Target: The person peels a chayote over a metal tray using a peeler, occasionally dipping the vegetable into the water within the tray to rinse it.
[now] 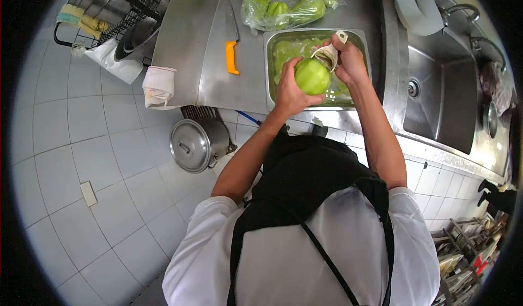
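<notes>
My left hand [290, 92] is wrapped round a pale green chayote [312, 78], holding it over a steel tray [268, 74]. In my right hand [351, 63] is a cream-coloured peeler [327, 55], its looped handle end sticking up past my fingers. The peeler's head is against the upper right side of the chayote. Green pieces, which look like peelings, lie in the tray below; my hands cover part of them. Just behind the tray, a clear plastic bag [305, 14] holds several more green chayotes.
To the left of the tray lies a knife with an orange handle [231, 58]. A folded white cloth [159, 85] rests at the counter's left corner. On the right is a steel sink [436, 104] with a white plastic container [417, 6]. A lidded pot [193, 145] stands low at left.
</notes>
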`<state>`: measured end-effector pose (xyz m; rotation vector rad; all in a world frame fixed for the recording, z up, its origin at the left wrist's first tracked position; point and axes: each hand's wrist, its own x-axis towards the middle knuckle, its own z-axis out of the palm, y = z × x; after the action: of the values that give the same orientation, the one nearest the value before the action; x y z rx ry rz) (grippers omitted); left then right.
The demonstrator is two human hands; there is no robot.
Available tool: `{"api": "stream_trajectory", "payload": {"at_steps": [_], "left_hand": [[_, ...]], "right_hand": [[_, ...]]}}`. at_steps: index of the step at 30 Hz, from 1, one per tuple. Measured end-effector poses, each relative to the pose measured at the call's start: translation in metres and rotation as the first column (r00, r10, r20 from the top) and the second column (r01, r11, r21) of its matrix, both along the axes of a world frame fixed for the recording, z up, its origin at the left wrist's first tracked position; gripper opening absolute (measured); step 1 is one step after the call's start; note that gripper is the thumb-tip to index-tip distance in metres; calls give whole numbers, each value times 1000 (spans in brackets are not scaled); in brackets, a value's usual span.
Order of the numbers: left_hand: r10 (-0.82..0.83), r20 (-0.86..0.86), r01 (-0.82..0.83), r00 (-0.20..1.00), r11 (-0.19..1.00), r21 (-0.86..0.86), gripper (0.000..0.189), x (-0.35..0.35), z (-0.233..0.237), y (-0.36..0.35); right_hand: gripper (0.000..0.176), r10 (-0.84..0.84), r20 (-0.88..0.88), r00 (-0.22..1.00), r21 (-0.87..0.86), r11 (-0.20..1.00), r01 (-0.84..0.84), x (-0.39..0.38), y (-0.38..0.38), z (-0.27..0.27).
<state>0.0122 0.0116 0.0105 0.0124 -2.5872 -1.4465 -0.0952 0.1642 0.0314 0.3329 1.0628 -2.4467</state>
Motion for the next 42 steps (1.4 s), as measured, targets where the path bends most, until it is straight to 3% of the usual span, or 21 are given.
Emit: {"api": "stream_trajectory", "payload": {"at_steps": [9, 11, 13, 14, 18, 21, 22, 26, 29, 33, 36, 42], "left_hand": [[57, -29, -59, 998, 996, -67, 101, 20, -18, 4], [55, -45, -60, 997, 993, -104, 101, 17, -22, 1], [78, -16, -79, 997, 994, -69, 101, 24, -17, 2], [93, -27, -94, 995, 994, -54, 101, 14, -13, 0], [78, -2, -78, 997, 995, -64, 103, 4, -4, -1], [67, 27, -65, 997, 994, -87, 106, 6, -4, 0], [64, 46, -61, 997, 995, -83, 107, 6, -2, 3], [-2, 177, 10, 984, 999, -47, 115, 3, -1, 14], [-56, 155, 65, 986, 996, -54, 120, 2, -12, 15], [5, 336, -31, 942, 997, 72, 123, 3, 24, 16], [-70, 299, 41, 952, 994, 102, 122, -7, 5, 10], [-180, 286, 53, 941, 914, 401, 113, -2, 5, 4]], "right_hand": [[19, -128, 175, 976, 125, 986, 106, -6, -12, -38], [20, -224, -7, 974, 259, 941, 219, -11, -13, -41], [18, -302, -261, 917, 452, 801, 392, -8, -16, -45], [19, -300, -167, 939, 406, 847, 343, -15, -10, -59], [21, -227, -426, 876, 426, 803, 416, -4, -9, -49], [22, -214, -276, 937, 368, 877, 309, -2, -5, -46], [21, -185, -144, 972, 349, 910, 225, 2, -4, -45], [18, -206, 50, 977, 188, 963, 193, 1, 4, -88], [18, -181, 206, 962, 110, 981, 161, 2, 11, -85], [22, -42, 286, 957, -69, 996, 64, -11, 19, -107], [22, 22, 315, 949, -202, 978, 44, -15, 18, -119], [20, -154, 209, 966, -86, 981, 175, -9, 3, -89]]}}
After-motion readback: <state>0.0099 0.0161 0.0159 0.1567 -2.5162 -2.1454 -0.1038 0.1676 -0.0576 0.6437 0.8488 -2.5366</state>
